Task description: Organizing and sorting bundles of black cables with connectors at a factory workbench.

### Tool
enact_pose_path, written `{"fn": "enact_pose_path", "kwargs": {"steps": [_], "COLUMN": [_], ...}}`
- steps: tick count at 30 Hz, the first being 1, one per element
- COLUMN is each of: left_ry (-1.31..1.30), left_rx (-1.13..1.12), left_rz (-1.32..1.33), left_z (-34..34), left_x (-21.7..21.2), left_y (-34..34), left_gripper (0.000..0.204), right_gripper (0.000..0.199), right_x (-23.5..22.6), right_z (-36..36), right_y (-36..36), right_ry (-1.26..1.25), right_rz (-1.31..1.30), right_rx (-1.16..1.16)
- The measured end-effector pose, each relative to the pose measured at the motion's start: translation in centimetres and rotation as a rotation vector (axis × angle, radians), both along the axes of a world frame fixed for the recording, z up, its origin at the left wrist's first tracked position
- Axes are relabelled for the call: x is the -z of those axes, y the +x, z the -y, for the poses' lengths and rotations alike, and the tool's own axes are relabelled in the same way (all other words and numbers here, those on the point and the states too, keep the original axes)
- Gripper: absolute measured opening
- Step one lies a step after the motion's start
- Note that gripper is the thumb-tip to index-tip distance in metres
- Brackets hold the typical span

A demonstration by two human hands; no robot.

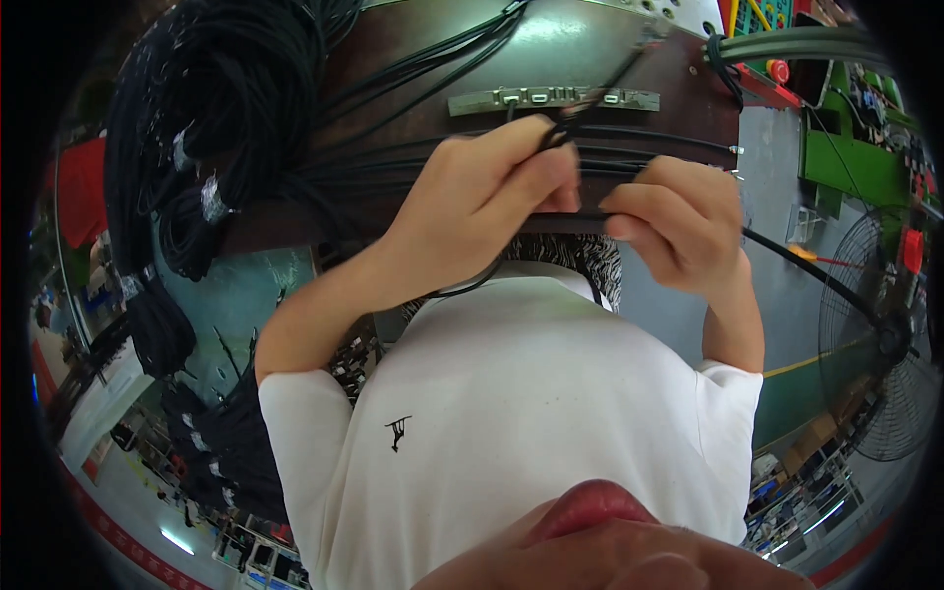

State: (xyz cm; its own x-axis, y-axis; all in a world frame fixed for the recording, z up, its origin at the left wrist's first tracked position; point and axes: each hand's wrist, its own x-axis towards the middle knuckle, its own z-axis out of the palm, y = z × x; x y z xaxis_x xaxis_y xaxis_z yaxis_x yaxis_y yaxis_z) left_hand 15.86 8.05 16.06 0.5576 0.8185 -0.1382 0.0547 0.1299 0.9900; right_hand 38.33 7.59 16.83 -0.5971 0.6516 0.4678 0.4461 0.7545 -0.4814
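My left hand [492, 192] is closed around a black cable [562, 136] above the front of the dark brown table. The cable's upper part slants away to the upper right, where its end is blurred. To its right, my right hand [683, 216] has thumb and forefinger pinched together. A dark strand, apparently of the same cable, stretches between the two hands. Just beyond my hands, a metal strip with several ports [539, 98] lies on the table. Long black cables [413, 175] run across the tabletop under and behind my left hand.
A large heap of coiled black cables [231, 108] hangs over the table's left side, tied with shiny wraps [213, 200]. At the far right are a grey hose [796, 44] and a red button [778, 70]. A caged fan [875, 334] stands to my right.
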Motion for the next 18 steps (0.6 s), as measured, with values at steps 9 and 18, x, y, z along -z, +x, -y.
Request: {"fn": "enact_pose_path", "kwargs": {"steps": [9,18], "left_ry": [1.063,-0.359], "left_rx": [-0.238,0.037], "left_rz": [-0.483,-0.453], "left_z": [-7.4,8.3], "left_x": [-2.9,-1.1], "left_y": [2.6,-7.8], "left_gripper": [0.025,0.037], "right_gripper": [0.019,0.018], "right_x": [-0.2,-1.1], "right_z": [2.8,2.1], "right_y": [0.6,-1.6], "right_ry": [-0.108,-0.419], "right_rz": [0.100,-0.197], "right_rx": [-0.021,-0.341]}}
